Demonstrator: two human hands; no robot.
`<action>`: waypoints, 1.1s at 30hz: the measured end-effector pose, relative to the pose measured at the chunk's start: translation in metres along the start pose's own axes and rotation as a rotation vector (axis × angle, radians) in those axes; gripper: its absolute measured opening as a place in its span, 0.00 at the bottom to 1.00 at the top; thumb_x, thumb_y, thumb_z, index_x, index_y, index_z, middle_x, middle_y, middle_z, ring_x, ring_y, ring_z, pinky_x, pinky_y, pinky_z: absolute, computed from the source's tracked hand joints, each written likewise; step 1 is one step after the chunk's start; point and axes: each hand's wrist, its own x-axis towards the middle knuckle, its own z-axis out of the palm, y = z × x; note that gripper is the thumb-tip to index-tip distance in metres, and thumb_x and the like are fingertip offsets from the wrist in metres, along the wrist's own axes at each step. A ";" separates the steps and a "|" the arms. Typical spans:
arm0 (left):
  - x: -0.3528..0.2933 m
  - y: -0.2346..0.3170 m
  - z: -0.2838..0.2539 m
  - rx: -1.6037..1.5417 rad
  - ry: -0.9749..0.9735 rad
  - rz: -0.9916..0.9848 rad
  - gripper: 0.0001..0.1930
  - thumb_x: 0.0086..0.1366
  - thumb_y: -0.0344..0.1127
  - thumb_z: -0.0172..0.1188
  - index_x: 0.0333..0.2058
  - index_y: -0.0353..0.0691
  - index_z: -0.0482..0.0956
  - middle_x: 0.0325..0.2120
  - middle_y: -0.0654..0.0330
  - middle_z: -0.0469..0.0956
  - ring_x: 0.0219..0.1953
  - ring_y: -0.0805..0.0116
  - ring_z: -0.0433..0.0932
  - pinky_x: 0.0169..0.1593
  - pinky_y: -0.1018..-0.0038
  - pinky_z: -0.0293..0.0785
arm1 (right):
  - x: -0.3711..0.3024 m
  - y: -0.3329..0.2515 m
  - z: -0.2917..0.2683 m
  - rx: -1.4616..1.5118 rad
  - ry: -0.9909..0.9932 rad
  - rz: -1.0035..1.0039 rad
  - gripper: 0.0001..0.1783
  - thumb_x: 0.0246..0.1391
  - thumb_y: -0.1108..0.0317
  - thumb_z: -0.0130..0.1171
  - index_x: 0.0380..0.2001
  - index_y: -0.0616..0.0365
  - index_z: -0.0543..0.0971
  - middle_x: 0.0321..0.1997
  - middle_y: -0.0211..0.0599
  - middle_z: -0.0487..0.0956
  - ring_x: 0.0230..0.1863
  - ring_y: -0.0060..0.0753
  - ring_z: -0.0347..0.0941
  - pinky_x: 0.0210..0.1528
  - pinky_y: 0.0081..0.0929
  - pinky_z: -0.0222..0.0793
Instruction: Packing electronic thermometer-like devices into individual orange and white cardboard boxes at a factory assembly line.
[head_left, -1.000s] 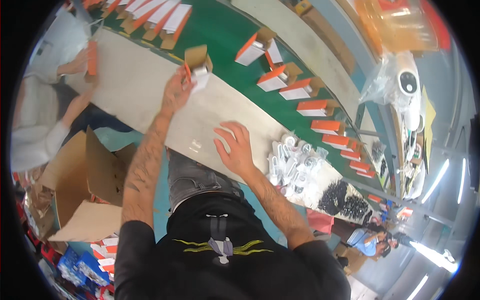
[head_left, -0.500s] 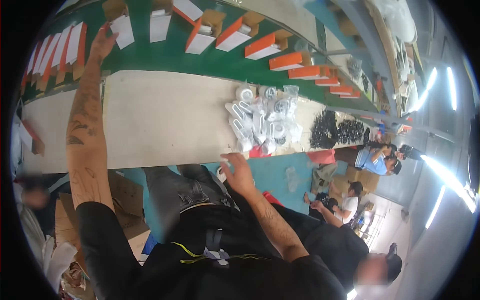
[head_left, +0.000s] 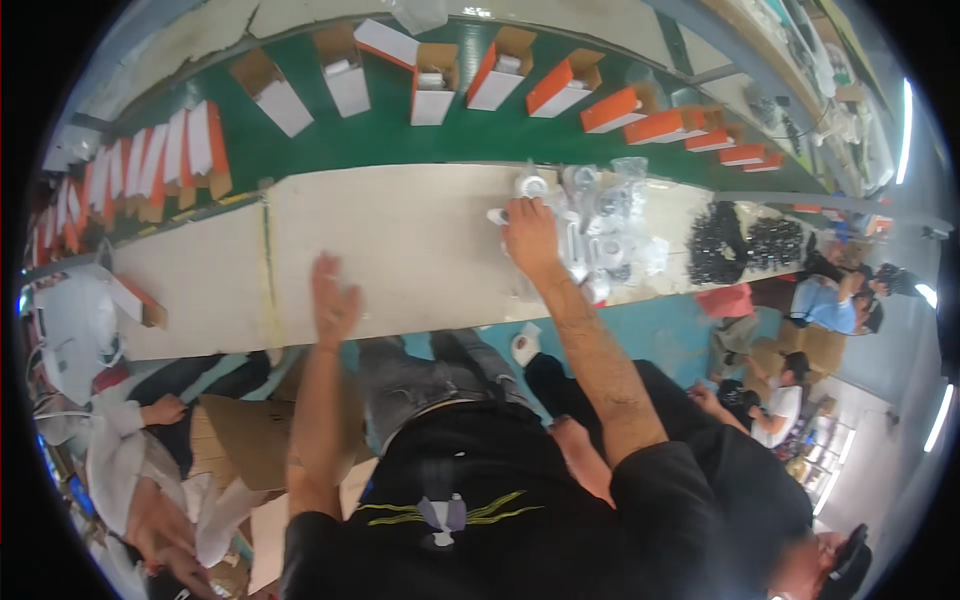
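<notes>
My right hand (head_left: 530,235) reaches into a heap of clear plastic bags with white parts (head_left: 605,225) on the pale workbench (head_left: 400,255); its fingers rest on the bags at the heap's left edge, and whether they grip one I cannot tell. My left hand (head_left: 335,295) hovers open over the bench's near edge, fingers spread, holding nothing. Behind the bench a green conveyor belt (head_left: 370,135) carries a row of open orange-and-white cartons (head_left: 500,75), each with a white item inside.
A pile of black parts (head_left: 745,245) lies right of the bags. Folded orange-and-white cartons (head_left: 160,160) stand stacked at the belt's left. A person in white (head_left: 110,440) sits to my left by brown cardboard boxes (head_left: 255,435). Other people (head_left: 800,385) sit at right.
My left hand came back from the cartons on the belt to the bench's near edge. My right hand moved from below the bench up into the heap of bags.
</notes>
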 end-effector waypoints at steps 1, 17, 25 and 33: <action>-0.009 0.021 -0.011 -0.113 -0.005 -0.009 0.35 0.62 0.33 0.65 0.68 0.39 0.67 0.73 0.47 0.59 0.74 0.42 0.57 0.76 0.53 0.57 | 0.002 -0.004 0.001 0.032 0.011 0.012 0.21 0.51 0.64 0.71 0.47 0.55 0.75 0.44 0.43 0.79 0.50 0.51 0.74 0.49 0.48 0.69; 0.090 -0.174 -0.087 -0.736 0.289 -0.443 0.14 0.65 0.31 0.70 0.47 0.37 0.79 0.46 0.57 0.81 0.43 0.68 0.78 0.48 0.73 0.77 | 0.001 -0.046 -0.106 1.091 0.350 0.486 0.26 0.63 0.73 0.66 0.64 0.59 0.73 0.52 0.40 0.81 0.49 0.30 0.79 0.55 0.27 0.76; 0.260 -0.173 -0.139 -0.893 0.234 -0.775 0.10 0.69 0.36 0.65 0.47 0.42 0.83 0.33 0.65 0.81 0.34 0.72 0.79 0.38 0.73 0.78 | -0.062 -0.089 -0.104 1.205 0.527 0.700 0.31 0.66 0.75 0.62 0.70 0.59 0.68 0.68 0.39 0.69 0.60 0.29 0.73 0.57 0.27 0.76; 0.238 -0.122 -0.181 0.142 0.312 -0.425 0.16 0.63 0.45 0.68 0.39 0.37 0.82 0.36 0.55 0.82 0.39 0.57 0.83 0.41 0.61 0.79 | -0.080 -0.112 -0.106 1.440 0.437 0.694 0.30 0.67 0.74 0.62 0.70 0.56 0.69 0.67 0.38 0.70 0.59 0.31 0.74 0.55 0.28 0.78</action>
